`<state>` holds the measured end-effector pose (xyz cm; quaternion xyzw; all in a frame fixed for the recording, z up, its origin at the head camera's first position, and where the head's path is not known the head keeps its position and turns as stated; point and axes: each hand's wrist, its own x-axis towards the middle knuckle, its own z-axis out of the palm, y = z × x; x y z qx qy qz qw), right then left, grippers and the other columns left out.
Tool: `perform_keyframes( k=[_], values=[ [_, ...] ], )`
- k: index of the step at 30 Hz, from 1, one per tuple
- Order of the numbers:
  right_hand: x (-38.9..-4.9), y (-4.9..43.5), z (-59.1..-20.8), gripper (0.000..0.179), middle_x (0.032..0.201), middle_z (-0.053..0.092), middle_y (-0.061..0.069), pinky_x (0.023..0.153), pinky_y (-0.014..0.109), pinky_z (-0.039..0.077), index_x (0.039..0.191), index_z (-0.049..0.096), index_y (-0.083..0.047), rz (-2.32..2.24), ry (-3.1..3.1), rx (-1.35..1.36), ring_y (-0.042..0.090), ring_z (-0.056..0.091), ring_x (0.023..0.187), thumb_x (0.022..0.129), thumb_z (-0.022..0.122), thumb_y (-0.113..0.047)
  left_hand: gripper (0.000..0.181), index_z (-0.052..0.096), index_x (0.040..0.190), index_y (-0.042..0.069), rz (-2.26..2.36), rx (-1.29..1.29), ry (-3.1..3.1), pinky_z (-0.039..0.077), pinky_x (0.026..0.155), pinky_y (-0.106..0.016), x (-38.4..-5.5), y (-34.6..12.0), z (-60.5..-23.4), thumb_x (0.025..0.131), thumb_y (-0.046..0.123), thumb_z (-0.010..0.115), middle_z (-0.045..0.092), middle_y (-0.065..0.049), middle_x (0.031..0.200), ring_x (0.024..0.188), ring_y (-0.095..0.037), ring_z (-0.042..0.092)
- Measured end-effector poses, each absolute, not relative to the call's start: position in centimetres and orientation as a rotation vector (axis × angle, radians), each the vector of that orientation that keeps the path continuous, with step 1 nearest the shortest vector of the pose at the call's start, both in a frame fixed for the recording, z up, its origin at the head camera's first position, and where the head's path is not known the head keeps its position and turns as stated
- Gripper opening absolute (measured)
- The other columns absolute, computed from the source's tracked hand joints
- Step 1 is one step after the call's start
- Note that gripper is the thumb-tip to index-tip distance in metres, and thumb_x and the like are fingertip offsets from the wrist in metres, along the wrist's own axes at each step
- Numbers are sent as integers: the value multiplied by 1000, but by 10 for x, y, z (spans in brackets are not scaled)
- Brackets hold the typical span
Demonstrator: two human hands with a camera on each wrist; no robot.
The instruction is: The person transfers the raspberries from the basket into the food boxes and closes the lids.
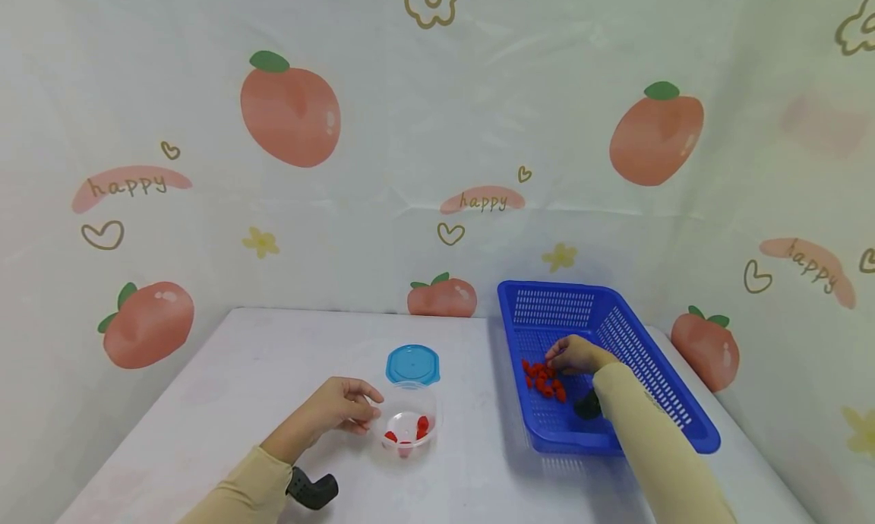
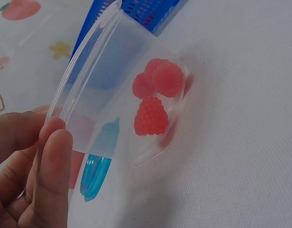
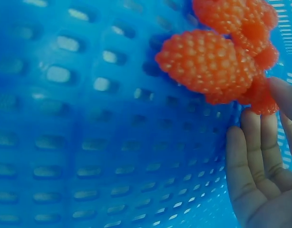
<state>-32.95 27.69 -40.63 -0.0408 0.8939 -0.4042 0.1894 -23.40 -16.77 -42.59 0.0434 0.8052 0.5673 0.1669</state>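
A clear plastic container [image 1: 405, 425] stands on the white table with several red raspberries [image 2: 151, 116] on its bottom. At the container's left side, my left hand [image 1: 339, 406] pinches the rim between thumb and fingers. My right hand [image 1: 576, 355] reaches down into the blue basket [image 1: 560, 442], over a cluster of raspberries [image 1: 544, 380]. In the right wrist view, thumb and fingertips [image 3: 250, 118] close on a raspberry [image 3: 263, 99] at the cluster's edge, partly hidden by the thumb.
Just behind the container lies a blue lid [image 1: 413, 364]. The basket has raised, slotted walls and takes up the table's right side. A white cloth [image 1: 355, 129] printed with fruit hangs at the back. Dark wrist devices [image 1: 313, 490] sit at both wrists.
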Motion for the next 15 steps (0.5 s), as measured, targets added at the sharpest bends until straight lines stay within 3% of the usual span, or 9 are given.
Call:
perform_keyframes(
  k=[9,15],
  values=[
    [-337,293,-398,22,98,65,5,84,27,56,113,55,13,-1589,2303,-228,10,62,89,97,53,-2,29,65,107,-3,1606,125,2294,59,63,-29,-233,-167,-424,84,10,74,64,-3,71,60,-14,62],
    [-338,293,-387,29,104,61,-1,92,26,53,122,50,9,-1798,2239,-224,3,62,93,98,54,-8,28,65,107,-3,1609,139,2289,59,62,-29,-234,-168,-424,84,11,74,64,-3,70,60,-14,62]
  ],
)
